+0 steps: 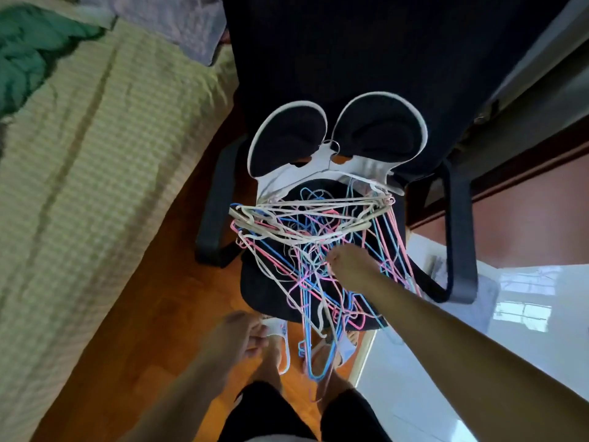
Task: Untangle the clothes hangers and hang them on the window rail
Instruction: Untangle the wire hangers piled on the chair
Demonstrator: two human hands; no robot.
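A tangled mass of wire clothes hangers (pixel 314 247), in white, pink and blue, is piled on the seat of a black office chair (pixel 318 59). Part of the pile hangs over the front edge of the seat, with several blue and pink hangers dangling down in front of the person's feet. At the rear of the pile, a white moulded double-lobed lumbar support (pixel 334 154) is fixed to the chair back.

The right hand (pixel 347 266) is placed in the middle of the tangle, knuckles up. Its fingers are curled down among the wires; which hanger is gripped cannot be told, as the fingertips are hidden by the hand.

The left hand (pixel 237 336) is held low, clear of the pile, above the wooden floor (pixel 149 314). It is blurred; the fingers appear loosely bent and nothing is seen in them.

A bed with a checked cover (pixel 79 186) stands to the left. White tiles (pixel 430 378) adjoin the wood on the right.
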